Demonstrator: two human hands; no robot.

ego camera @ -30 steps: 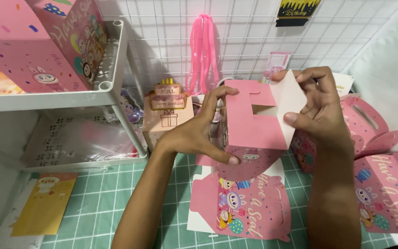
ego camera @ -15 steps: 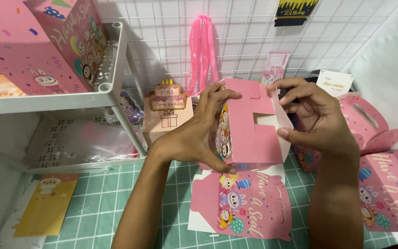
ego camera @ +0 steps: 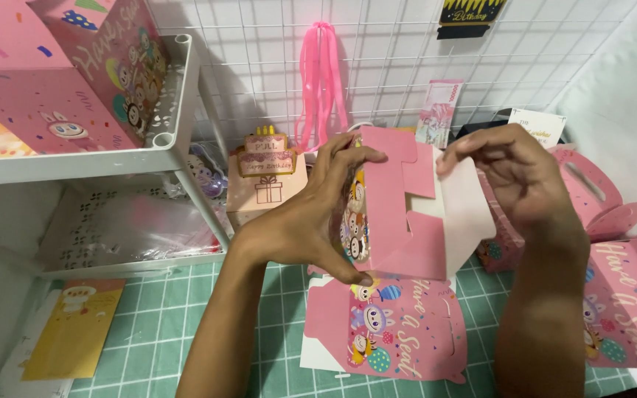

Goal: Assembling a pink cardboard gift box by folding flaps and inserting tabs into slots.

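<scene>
Pink printed cardboard gift box (ego camera: 396,210), half-folded, is gripped above the green cutting mat (ego camera: 156,332) by left hand (ego camera: 304,221); flap (white inside, now pulled outward again) is pinched by right hand (ego camera: 514,173).

Green grid cutting mat (ego camera: 156,332), flat pink printed box blank (ego camera: 399,332), yellow card (ego camera: 75,328), white shelf (ego camera: 75,158)

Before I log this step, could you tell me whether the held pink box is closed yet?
Not yet: the pink box has one flap standing open, pinched by the right hand.
</scene>
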